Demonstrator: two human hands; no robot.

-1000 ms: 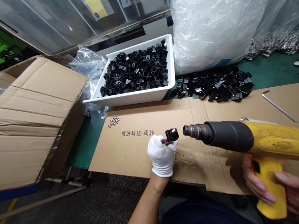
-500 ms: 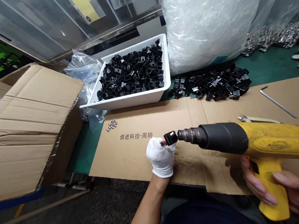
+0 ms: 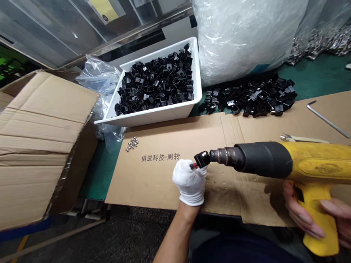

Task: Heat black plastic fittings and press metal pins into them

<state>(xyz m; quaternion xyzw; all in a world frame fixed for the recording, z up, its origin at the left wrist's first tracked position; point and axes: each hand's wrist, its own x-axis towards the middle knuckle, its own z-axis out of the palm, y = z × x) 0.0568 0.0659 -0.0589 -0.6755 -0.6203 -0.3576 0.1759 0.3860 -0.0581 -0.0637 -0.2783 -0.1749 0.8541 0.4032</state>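
My left hand (image 3: 189, 181), in a white glove, is closed around a small black plastic part (image 3: 202, 159). A bit of red and dark metal shows at the part's left end, beside my fingers. Bare and wrapped round the yellow handle, my right hand (image 3: 305, 214) grips a heat gun (image 3: 329, 163). The gun lies level, its stepped metal nozzle pointing left, right up against the black part; I cannot tell whether they touch. Both are held above a cardboard sheet (image 3: 155, 184).
A white bin (image 3: 151, 118) full of black parts stands behind, with a black pile (image 3: 256, 96) to its right. Small metal pieces (image 3: 132, 144), pliers (image 3: 303, 139) and a hex key (image 3: 327, 119) lie on the cardboard. A carton (image 3: 31, 156) is at left, a large plastic bag (image 3: 246, 28) behind.
The black part has tilted slightly in my left hand, still at the nozzle. The heat gun has hardly moved; the whole view has shifted a little.
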